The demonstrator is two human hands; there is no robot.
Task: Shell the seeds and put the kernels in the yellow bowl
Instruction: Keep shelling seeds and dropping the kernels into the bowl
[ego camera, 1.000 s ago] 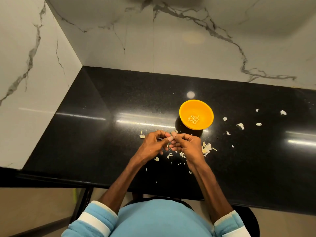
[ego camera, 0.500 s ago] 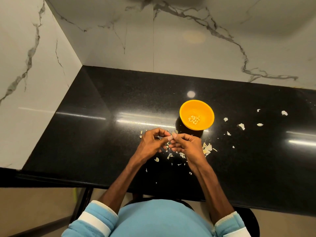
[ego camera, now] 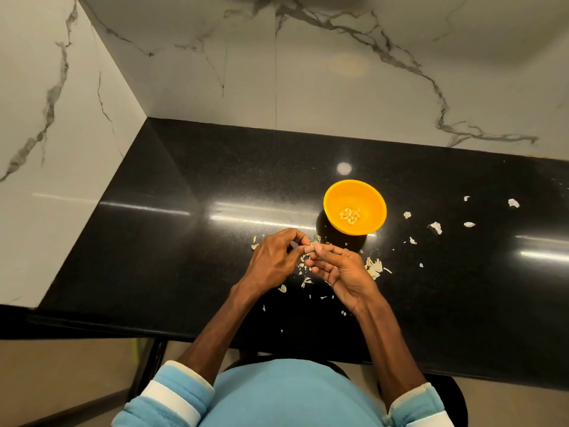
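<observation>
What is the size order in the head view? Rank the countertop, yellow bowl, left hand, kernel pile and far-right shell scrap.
1. countertop
2-3. yellow bowl and left hand: these look about alike, and the hand is nearer the camera, so they are left unranked
4. kernel pile
5. far-right shell scrap

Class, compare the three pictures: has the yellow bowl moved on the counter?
No. The bowl sits the same way from the counter's back edge and from the shells to its right.
</observation>
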